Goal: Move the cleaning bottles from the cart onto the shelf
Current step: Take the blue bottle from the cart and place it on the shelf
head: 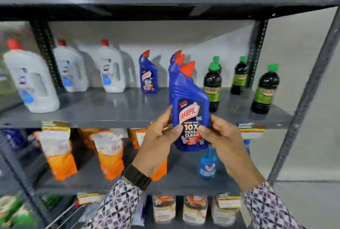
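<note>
A blue Harpic bottle (190,107) with a red cap is held upright in front of the grey shelf (110,109), its base below the shelf's front edge. My left hand (159,136) grips its left side and my right hand (222,140) grips its right side, thumbs on the label. Directly behind it stand other blue Harpic bottles (174,66), partly hidden. Another one (148,74) stands further left at the back of the shelf.
White red-capped bottles (31,81) fill the shelf's left part, dark green-capped bottles (265,90) its right. Below are orange pouches (110,153) and a blue spray bottle (207,164). Wire cart bars (66,214) show at bottom left. A slanted steel post (301,107) stands right.
</note>
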A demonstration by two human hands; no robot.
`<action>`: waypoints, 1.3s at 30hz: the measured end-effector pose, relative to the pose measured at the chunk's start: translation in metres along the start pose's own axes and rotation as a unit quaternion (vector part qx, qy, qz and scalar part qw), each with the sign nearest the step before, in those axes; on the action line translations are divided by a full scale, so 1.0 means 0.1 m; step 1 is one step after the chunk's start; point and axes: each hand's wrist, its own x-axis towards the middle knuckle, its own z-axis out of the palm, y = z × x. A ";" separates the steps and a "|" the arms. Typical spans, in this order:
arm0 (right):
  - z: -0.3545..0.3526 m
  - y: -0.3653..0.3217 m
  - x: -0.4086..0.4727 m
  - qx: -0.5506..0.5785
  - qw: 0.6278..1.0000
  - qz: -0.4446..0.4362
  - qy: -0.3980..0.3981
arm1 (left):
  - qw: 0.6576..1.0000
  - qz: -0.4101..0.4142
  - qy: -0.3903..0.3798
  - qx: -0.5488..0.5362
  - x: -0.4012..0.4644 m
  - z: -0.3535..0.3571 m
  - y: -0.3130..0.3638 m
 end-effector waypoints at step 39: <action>1.93 0.66 1.19 -0.197 0.970 -0.127 0.069 | 0.957 0.066 0.220 0.175 0.61 -2.04 -0.29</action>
